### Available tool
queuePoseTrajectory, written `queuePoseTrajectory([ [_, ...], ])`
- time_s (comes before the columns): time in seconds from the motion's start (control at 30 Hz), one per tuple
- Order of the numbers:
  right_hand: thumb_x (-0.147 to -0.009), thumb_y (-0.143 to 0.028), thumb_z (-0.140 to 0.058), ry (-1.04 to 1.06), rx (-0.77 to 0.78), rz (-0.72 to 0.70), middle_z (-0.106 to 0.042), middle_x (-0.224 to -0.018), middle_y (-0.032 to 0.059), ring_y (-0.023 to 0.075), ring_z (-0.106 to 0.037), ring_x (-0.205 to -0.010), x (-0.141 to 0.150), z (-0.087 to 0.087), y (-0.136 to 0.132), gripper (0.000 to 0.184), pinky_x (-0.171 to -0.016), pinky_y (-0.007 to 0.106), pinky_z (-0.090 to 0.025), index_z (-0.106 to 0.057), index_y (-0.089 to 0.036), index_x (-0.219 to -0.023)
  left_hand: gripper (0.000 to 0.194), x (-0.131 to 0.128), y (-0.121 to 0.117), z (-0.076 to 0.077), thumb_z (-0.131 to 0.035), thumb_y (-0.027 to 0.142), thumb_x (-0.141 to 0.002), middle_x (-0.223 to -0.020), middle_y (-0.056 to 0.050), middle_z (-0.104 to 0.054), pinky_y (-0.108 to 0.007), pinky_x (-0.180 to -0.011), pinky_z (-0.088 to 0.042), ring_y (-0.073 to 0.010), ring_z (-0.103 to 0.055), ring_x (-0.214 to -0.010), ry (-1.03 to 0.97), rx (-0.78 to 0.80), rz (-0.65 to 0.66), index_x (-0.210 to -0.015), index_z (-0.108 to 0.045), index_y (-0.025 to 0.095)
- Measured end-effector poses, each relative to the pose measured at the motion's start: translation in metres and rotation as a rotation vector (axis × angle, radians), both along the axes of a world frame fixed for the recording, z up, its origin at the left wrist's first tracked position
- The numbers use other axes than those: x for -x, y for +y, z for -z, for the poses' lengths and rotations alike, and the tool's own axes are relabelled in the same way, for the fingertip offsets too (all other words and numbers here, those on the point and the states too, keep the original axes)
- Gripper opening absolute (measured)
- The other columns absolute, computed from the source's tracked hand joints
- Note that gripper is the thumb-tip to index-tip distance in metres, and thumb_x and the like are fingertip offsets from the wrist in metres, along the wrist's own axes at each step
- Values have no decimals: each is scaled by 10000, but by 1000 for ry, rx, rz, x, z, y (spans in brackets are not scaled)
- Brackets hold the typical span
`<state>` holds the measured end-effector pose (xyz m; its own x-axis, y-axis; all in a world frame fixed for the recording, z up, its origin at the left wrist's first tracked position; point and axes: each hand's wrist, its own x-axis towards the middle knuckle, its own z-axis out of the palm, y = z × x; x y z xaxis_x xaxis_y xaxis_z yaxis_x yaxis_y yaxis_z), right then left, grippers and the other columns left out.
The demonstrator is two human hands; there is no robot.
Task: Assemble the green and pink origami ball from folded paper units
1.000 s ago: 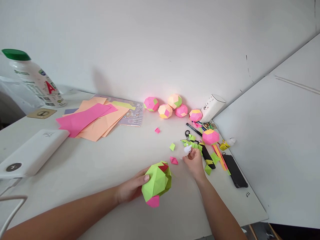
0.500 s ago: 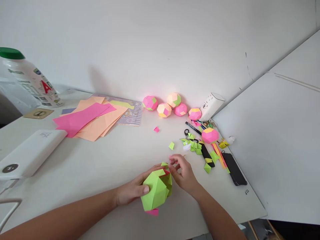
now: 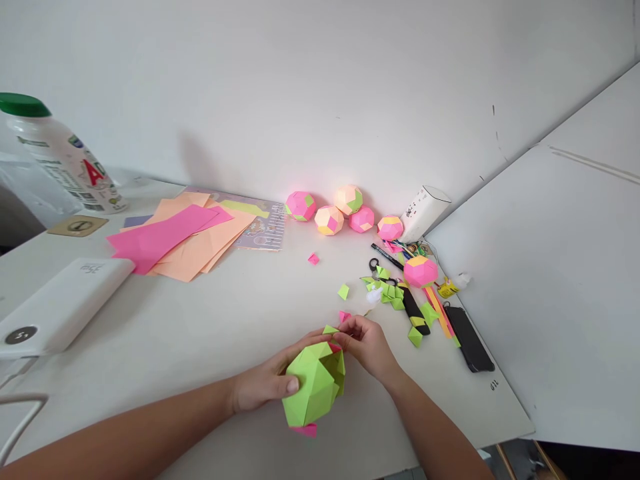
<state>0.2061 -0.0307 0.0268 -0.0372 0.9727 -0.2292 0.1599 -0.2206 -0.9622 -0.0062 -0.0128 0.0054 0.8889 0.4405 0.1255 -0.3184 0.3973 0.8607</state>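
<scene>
My left hand (image 3: 265, 385) is closed around a partly open paper ball (image 3: 309, 385) of lime-green folded facets, with a pink facet (image 3: 306, 430) underneath. The ball's gap faces right, and a red-pink edge shows at its top. A small green folded paper piece (image 3: 330, 329) sticks up at my left fingertips. My right hand (image 3: 369, 345) pinches at that piece, its thumb and forefinger meeting beside the ball's upper rim. Just beyond the right hand lies a pink folded piece (image 3: 345, 316). Farther off is a small white nozzle-shaped object (image 3: 374, 295).
Finished paper balls (image 3: 329, 221) line the wall. Green folded pieces (image 3: 387, 292), scissors (image 3: 374, 265), a black marker (image 3: 387, 256) and a phone (image 3: 469, 338) lie right. Coloured sheets (image 3: 185, 237), a white power bank (image 3: 65, 307) and a bottle (image 3: 65, 160) are left.
My right hand set down the white nozzle-shaped object and came left to the ball. Its fingers then closed at the small green piece by my left fingertips. The ball tilted slightly.
</scene>
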Motion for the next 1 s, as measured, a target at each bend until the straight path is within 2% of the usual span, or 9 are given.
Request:
queuePoseTrajectory([
  [0.3,-707,-427,-730,33,24,-9,-564,-638,-11,131,-512,-606,3,-2,2,282,-546,256,-442,-632,-164,-681,768,-1,1,-4,-664,531,-725,-1351,-142,-461,-437,-924,-417,-339,-487,-1157,-39,77,8,-1376,-405,216],
  [0.43,-720,-407,-721,1,-71,135,-589,-680,7,137,-510,-615,0,-9,2,231,-566,274,-447,-680,-179,-710,712,0,0,3,-636,511,-769,-1232,-132,-559,-419,-875,-444,-315,-551,-1079,-44,180,-12,-1376,-398,224],
  [0.5,-712,-382,-735,76,-129,191,-578,-696,1,122,-494,-596,-3,-17,1,202,-559,271,-435,-681,-190,-681,647,0,1,6,-627,499,-783,-1228,-129,-567,-415,-882,-441,-311,-552,-1083,-42,213,-54,-1336,-443,219],
  [0.57,-703,-369,-748,230,-136,178,-559,-681,-9,105,-467,-555,-4,-25,-1,194,-527,263,-405,-676,-196,-654,603,0,2,7,-621,485,-792,-1232,-128,-565,-421,-903,-431,-314,-538,-1106,-46,237,-99,-1307,-465,213],
  [0.7,-684,-368,-774,419,-30,110,-526,-602,-21,87,-421,-501,-1,-32,-8,211,-471,249,-331,-675,-186,-641,553,-2,4,4,-575,461,-824,-1236,-136,-553,-441,-904,-427,-321,-528,-1107,-39,296,-155,-1302,-456,212],
  [0.87,-626,-359,-821,434,147,108,-462,-517,-53,52,-324,-457,6,-31,-13,270,-424,213,-237,-640,-159,-621,494,-6,7,0,-512,427,-866,-1253,-138,-533,-490,-966,-379,-326,-495,-1146,-73,349,-197,-1305,-446,209],
  [1.0,-619,-373,-820,410,197,98,-453,-447,-71,40,-315,-391,8,-32,-14,302,-391,203,-184,-600,-166,-623,493,-6,7,1,-506,412,-873,-1328,-126,-485,-532,-1024,-317,-335,-443,-1222,-105,372,-222,-1327,-419,240],
])
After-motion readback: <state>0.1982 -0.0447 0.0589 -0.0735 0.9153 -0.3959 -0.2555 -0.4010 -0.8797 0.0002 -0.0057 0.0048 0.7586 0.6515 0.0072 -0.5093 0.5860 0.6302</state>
